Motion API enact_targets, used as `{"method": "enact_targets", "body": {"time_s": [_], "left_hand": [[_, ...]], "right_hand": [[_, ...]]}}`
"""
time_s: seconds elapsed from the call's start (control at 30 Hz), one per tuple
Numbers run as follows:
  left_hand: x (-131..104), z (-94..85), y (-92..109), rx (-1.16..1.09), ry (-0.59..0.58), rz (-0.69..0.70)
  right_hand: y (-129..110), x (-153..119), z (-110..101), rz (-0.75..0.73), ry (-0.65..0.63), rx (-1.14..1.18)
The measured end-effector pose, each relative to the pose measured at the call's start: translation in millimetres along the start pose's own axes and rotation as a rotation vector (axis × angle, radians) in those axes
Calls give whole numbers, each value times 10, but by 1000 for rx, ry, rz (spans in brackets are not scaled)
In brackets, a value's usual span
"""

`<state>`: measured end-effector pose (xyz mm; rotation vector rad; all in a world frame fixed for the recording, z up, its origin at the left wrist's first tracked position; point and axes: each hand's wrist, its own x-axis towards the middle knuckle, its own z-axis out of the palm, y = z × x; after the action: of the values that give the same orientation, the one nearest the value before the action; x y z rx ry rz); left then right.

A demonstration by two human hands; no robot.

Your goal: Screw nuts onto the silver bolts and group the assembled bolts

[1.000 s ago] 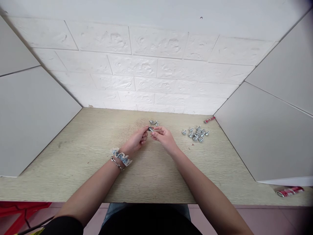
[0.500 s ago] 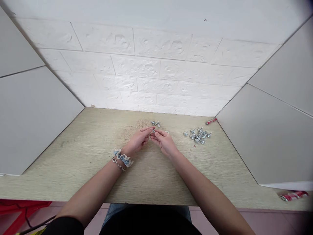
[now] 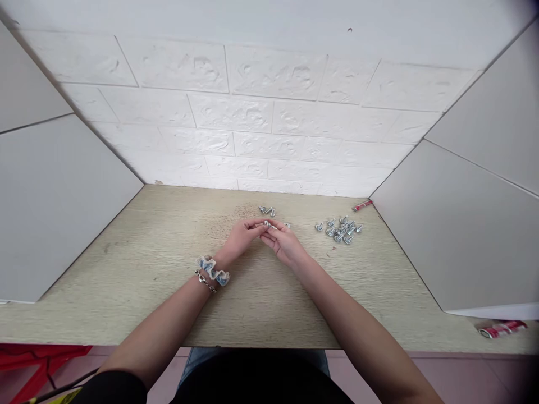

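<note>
Above the table, my left hand and my right hand meet fingertip to fingertip. Between them is a small silver bolt, pinched by the fingers of both hands and partly covered by them. Just beyond the fingers lies a small group of bolts. A pale flat washer rests right beside my right hand. Farther right, a loose pile of bolts with washers on them is spread on the tabletop.
The wooden table ends at a white brick-patterned wall. Grey panels stand on the left and right. One red can-like cylinder lies at the back right corner, another near the front right edge.
My left fingers have shifted slightly right, closer over the bolt, and its visible part has turned. My right hand stays nearly in place. The whole view has moved a little.
</note>
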<state>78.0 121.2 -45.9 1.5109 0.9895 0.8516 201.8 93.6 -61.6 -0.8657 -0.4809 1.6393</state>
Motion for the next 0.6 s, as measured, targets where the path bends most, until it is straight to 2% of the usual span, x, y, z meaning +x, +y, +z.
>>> {"method": "enact_targets", "body": {"time_s": [0.1,0.17,0.37,0.43,0.5,0.6], "left_hand": [[-16,21,1,108,55,39],[-19,26,-12,84,65,25],[1,9,-75,-401,-4,-118],[1,8,-84,-507,-4,-163],[-3,12,-86,-554,-7,-214],[-9,27,-93,-609,-18,-265]], "right_hand": [[-29,-19,22,44,-2,-33],[-44,-27,43,56,-3,-59],[2,-11,49,-18,56,-253],[24,-9,18,-159,115,-447],[26,-19,-19,-406,155,-732],[-2,-55,-58,-788,86,-1162]]}}
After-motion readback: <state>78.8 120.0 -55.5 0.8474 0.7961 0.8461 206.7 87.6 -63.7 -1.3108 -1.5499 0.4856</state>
